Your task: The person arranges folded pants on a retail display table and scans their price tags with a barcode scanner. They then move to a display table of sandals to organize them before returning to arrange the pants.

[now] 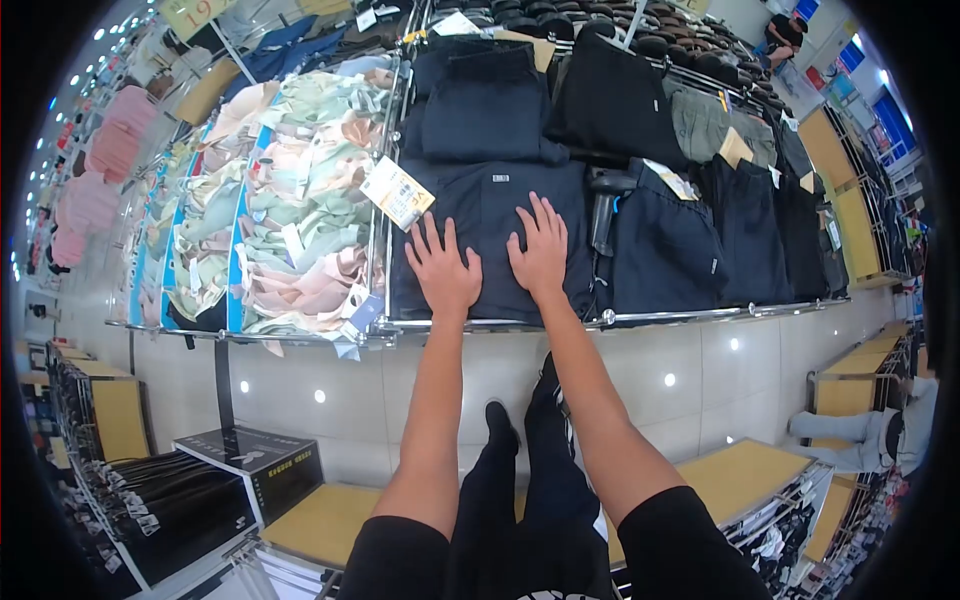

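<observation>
A folded dark navy garment (497,225), with a small white label near its upper edge, lies at the front of the display rack. My left hand (445,268) rests flat on its left part, fingers spread. On its right part lies my right hand (541,245), palm down with the fingers apart. A white and yellow paper tag (398,193) sticks out by my left fingertips. To the right of my right hand is a black handheld device (606,208) with a grip, perhaps a scanner. Another folded dark garment (482,110) sits just behind.
Pale pink and green garments (320,200) fill the section on the left. Dark folded shorts (665,240) lie on the right. A metal rail (700,311) edges the rack. Wooden benches (740,480) stand behind me. Another person (785,35) is at the far upper right.
</observation>
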### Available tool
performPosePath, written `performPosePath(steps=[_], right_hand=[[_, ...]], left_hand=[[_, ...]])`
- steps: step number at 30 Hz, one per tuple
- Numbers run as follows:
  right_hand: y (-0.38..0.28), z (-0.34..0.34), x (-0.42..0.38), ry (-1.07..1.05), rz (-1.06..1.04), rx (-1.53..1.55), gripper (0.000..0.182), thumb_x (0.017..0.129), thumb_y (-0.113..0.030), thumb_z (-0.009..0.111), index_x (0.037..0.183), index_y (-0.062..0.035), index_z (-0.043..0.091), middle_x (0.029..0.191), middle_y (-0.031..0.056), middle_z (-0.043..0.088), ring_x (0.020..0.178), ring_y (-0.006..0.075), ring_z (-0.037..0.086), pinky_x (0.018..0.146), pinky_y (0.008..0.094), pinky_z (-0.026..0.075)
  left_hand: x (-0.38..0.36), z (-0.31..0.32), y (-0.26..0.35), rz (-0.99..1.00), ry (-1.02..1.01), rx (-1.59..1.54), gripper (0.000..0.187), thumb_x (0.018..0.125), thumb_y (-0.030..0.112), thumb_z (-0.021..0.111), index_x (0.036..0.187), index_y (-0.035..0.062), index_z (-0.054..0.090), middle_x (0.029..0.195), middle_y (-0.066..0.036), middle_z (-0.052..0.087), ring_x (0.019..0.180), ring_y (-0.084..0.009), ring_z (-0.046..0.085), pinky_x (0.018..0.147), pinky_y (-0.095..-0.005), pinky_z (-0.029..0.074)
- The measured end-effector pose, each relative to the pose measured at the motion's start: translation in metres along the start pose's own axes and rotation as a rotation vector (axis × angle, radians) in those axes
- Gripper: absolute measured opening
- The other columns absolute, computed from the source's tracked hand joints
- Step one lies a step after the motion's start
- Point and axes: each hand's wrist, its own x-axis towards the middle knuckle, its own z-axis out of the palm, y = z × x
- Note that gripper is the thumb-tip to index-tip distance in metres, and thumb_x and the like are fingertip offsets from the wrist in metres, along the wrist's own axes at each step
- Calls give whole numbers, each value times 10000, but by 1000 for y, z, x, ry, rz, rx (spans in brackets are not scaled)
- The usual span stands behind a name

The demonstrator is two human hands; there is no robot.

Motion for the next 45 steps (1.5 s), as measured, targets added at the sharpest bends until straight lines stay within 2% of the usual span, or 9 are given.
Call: performPosePath(steps=[2,6,15,37,39,45], right_hand=[[1,-1,0,11,-4,13,440,825,-217,580,1232,-56,619,1487,112,438,1395,294,370,1147,467,275],[1,-1,-1,16,0,20,430,824,-210,577,1224,-58,621,1484,108,443,1395,289,372,1143,459,282],[3,0,-3,51,-7,50,421,819,-192,583,1212,-45,623,1469,117,459,1384,287,388,1136,451,293],[2,-1,-4,84,1,65,393,808,-173,585,1175,-44,637,1438,110,492,1362,286,413,1126,435,305],[2,-1,-4,82,5,68,394,808,-172,585,1177,-43,635,1440,110,490,1364,285,411,1126,436,305],[3,-2,-4,59,22,72,399,813,-171,583,1189,-44,628,1457,105,471,1376,280,396,1132,442,301]], left_hand=[[0,-1,0,12,13,-42,584,829,286,561,1367,61,529,1551,-171,311,1442,-395,241,1164,-560,182],[0,-1,1,16,34,-47,576,819,277,566,1350,55,544,1541,-175,325,1435,-396,255,1159,-557,199],[-2,2,0,12,36,-25,581,826,281,576,1371,86,522,1542,-156,334,1439,-374,262,1170,-532,186],[-2,0,1,18,57,-52,562,811,274,573,1331,63,564,1527,-170,353,1416,-395,293,1161,-548,205],[-2,1,1,5,30,-33,574,826,288,567,1362,84,532,1538,-155,340,1436,-367,268,1169,-525,188],[-2,-2,3,-3,21,-38,575,822,282,569,1359,79,533,1536,-155,343,1433,-372,272,1170,-529,190]])
